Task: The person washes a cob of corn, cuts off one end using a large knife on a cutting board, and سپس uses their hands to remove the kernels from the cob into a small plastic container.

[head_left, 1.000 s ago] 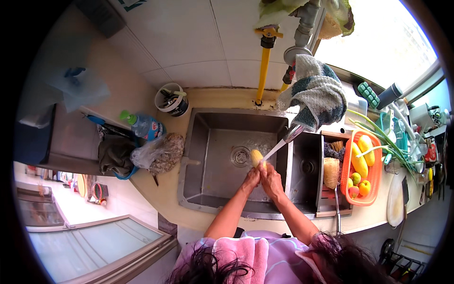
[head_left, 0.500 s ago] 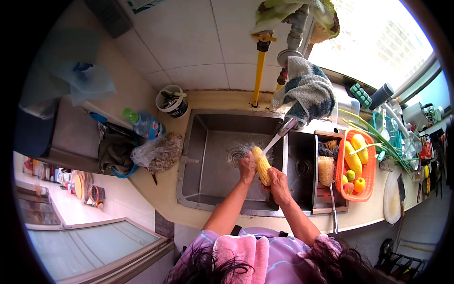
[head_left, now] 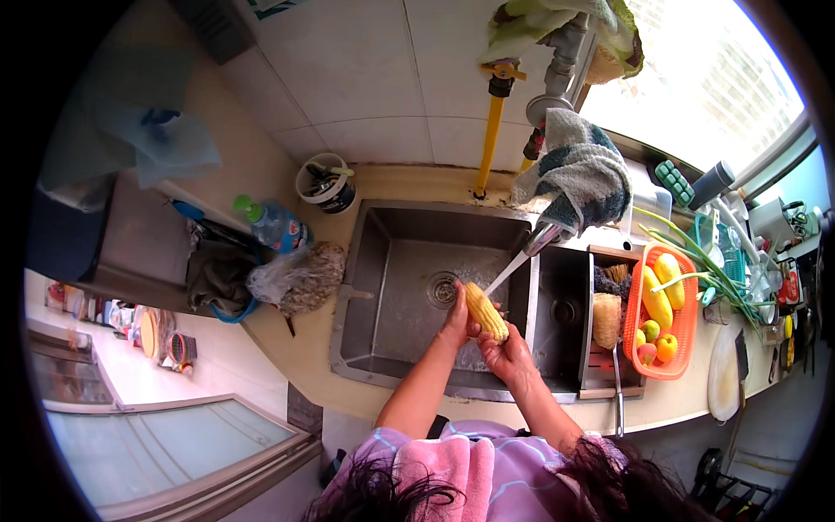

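A yellow corn cob (head_left: 484, 309) is tilted between both hands over the steel sink (head_left: 391, 222), under the stream from the tap (head_left: 543, 237). My left hand (head_left: 456, 322) grips its left side, fingers partly hidden behind it. My right hand (head_left: 504, 350) holds the lower end, fingers curled round it. A grey striped cloth (head_left: 574, 174) hangs over the tap.
A basket (head_left: 683, 339) of yellow vegetables and fruit, spring onions (head_left: 722, 274), a loofah (head_left: 606, 320) and a cutting board (head_left: 724, 378) are at right. A bottle (head_left: 278, 228), bagged food (head_left: 296, 283) and bucket (head_left: 323, 183) stand left. A yellow pipe (head_left: 490, 143) rises behind.
The cob has turned to a steeper diagonal since a second ago, exposing more kernels. My left hand rose, then came slightly lower along it; my right hand moved down toward its lower end.
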Motion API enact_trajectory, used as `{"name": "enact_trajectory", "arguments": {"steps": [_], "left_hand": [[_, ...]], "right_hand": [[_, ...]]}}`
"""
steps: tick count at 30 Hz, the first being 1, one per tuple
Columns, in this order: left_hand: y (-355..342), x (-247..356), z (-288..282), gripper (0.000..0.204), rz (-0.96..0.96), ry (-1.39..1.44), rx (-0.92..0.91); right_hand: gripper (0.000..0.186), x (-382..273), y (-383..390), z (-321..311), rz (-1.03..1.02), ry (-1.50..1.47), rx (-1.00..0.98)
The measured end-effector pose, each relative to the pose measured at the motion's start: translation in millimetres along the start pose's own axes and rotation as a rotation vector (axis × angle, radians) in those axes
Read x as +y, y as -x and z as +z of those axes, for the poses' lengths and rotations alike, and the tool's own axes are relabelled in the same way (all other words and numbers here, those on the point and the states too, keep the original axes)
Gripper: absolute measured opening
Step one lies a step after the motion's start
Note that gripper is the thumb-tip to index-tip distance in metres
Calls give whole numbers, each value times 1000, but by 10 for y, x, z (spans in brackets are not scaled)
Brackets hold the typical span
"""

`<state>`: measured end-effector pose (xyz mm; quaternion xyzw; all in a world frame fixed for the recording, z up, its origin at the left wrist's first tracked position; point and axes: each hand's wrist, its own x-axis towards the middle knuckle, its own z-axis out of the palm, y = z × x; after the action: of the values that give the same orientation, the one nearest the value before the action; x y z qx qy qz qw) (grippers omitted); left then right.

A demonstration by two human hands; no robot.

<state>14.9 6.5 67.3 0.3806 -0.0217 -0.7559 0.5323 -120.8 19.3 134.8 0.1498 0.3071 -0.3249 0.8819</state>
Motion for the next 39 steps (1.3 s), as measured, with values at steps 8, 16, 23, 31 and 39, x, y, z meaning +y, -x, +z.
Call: {"name": "enact_trajectory", "arguments": {"steps": [8,16,23,31,39], "left_hand": [[-162,-172,-186,76,283,-590,330],[-222,-153,-235,49,389,-1264,692],[238,294,-832,20,139,-1875,649],[-183,363,-399,60,18,-1007,578],[-290,336,-277,48,-22,252,368]], "right_hand": [[37,64,118,-118,112,-141,-19],[37,22,101,-166,176,-295,-89],[39,-116,249,-70,182,-366,-116],[35,-144,-169,-49,56,8,20],[44,49,-199,256,-191,1136,27]]}}
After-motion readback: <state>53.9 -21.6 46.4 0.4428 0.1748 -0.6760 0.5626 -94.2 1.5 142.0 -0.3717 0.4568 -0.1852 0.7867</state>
